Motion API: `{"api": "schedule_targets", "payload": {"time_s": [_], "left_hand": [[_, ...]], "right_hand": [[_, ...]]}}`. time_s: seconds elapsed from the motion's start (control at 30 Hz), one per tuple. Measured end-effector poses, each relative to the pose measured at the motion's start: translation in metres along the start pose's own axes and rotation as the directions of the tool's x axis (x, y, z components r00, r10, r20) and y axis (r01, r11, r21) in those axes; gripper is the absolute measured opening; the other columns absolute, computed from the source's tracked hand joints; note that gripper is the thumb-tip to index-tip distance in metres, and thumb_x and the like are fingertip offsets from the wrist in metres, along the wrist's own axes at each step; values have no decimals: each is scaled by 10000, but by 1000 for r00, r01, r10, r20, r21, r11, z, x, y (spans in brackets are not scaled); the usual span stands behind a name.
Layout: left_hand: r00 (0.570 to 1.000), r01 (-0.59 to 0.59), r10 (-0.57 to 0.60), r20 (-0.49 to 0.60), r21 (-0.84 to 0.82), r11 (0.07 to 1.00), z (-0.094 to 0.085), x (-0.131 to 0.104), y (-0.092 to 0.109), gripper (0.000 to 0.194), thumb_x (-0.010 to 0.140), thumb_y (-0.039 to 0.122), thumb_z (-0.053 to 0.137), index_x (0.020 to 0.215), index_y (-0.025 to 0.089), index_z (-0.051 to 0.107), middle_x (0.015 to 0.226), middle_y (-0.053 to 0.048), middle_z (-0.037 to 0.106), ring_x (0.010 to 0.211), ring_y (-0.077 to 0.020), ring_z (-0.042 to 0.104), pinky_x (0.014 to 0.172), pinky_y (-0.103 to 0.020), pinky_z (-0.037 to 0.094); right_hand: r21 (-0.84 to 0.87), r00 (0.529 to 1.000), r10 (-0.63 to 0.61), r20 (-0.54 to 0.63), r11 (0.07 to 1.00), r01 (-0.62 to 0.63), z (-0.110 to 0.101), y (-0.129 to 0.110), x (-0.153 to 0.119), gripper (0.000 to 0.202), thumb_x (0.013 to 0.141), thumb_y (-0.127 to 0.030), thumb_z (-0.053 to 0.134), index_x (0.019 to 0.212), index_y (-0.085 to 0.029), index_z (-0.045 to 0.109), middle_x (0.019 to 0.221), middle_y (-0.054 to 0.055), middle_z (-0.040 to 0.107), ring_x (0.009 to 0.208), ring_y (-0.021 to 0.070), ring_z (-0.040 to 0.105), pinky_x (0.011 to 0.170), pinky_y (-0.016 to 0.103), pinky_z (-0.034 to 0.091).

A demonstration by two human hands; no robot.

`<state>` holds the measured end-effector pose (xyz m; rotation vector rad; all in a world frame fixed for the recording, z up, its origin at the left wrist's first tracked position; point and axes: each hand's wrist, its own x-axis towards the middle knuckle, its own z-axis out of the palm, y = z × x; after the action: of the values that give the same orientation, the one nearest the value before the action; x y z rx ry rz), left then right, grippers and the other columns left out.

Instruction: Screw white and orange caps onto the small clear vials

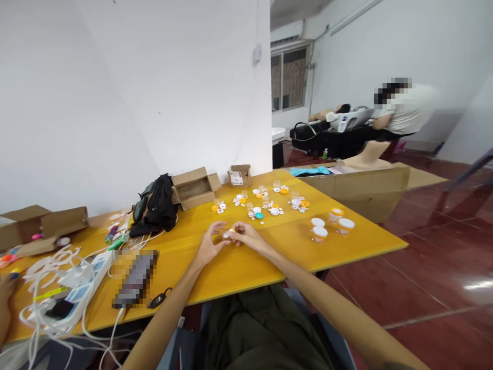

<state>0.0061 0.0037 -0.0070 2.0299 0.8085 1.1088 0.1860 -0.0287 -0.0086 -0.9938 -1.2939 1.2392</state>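
My right hand (pixel 248 238) pinches a small white and orange round plastic part (pixel 228 234) above the table. My left hand (pixel 211 245) is beside it with fingers spread and the thumb reaching toward the part; whether the thumb touches it I cannot tell. Beyond my hands lie several groups of loose pieces: clear little cups (pixel 250 206), white discs (pixel 275 211), orange rings (pixel 284 191) and a teal disc (pixel 259 216). To the right of my hands stand several clear jars with white and orange lids (pixel 319 233).
On the left are a power strip (pixel 90 280) with tangled white cables, a blurred dark device (pixel 136 280), a key fob (pixel 158 298) and another person's hand (pixel 4 288). A black bag (pixel 157 203) and open cardboard boxes (pixel 195 191) line the wall. A person (pixel 408 110) bends over farther right.
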Motion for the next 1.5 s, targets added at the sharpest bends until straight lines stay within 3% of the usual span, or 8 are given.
{"api": "schedule_targets", "payload": {"time_s": [0.17,0.37,0.53,0.7,0.87,1.0,1.3,1.5], "left_hand": [[998,4,-6,56,40,999,0,0,-8,556,718,330,779,1217,221,562,1186,-106,672,1102,-241,635,999,-422,472],[998,25,-29,64,53,998,3,0,-7,479,730,293,762,1174,231,594,1095,-77,699,1043,-226,652,988,-406,477],[997,38,-41,59,59,998,4,1,-5,432,745,288,746,1149,236,605,1060,-69,701,1035,-227,655,975,-395,483],[998,32,-37,57,79,996,3,2,-6,406,752,282,734,1137,237,610,1053,-65,706,1018,-225,658,943,-380,497],[997,36,-42,59,104,994,3,2,-8,386,766,260,708,1135,231,601,1068,-64,703,1035,-222,654,964,-387,487],[997,47,-53,53,109,993,3,2,-7,384,762,252,707,1132,229,605,1071,-67,704,1047,-227,651,964,-389,487],[998,40,-47,52,124,992,4,0,-5,385,765,249,704,1138,245,610,1078,-60,699,1060,-225,642,990,-395,472],[996,66,-73,58,117,991,5,0,-2,382,760,235,698,1132,241,613,1088,-63,693,1077,-234,635,1006,-406,466]], "right_hand": [[-300,989,-111,-100,951,77,-43,-9,-44,353,673,-502,720,806,-219,556,780,5,636,674,165,609,535,264,497],[-744,907,-383,-178,656,130,-104,-46,-93,299,813,-471,584,992,-245,661,971,80,698,776,229,660,668,350,543],[-935,810,-543,-223,353,-21,-165,-61,-130,386,876,-512,501,1106,-247,663,1000,118,706,733,255,674,669,383,545],[-972,810,-538,-234,150,-181,-204,-33,-147,334,870,-444,477,1083,-257,654,958,110,734,747,282,689,650,388,544],[-983,839,-517,-173,38,-179,-205,-9,-144,313,871,-356,441,1071,-225,643,1030,134,732,793,284,706,665,383,555],[-971,805,-568,-171,-41,-235,-195,-13,-151,343,900,-373,433,1162,-239,609,1085,133,713,829,286,697,624,372,540],[-970,804,-594,7,-199,-139,-168,-24,-130,366,911,-431,460,1197,-267,620,1237,140,637,1123,321,565,891,450,454],[-970,852,-522,44,-227,-89,-174,-15,-112,359,933,-482,436,1059,-247,677,1024,133,708,980,305,605,1001,519,358]]}}
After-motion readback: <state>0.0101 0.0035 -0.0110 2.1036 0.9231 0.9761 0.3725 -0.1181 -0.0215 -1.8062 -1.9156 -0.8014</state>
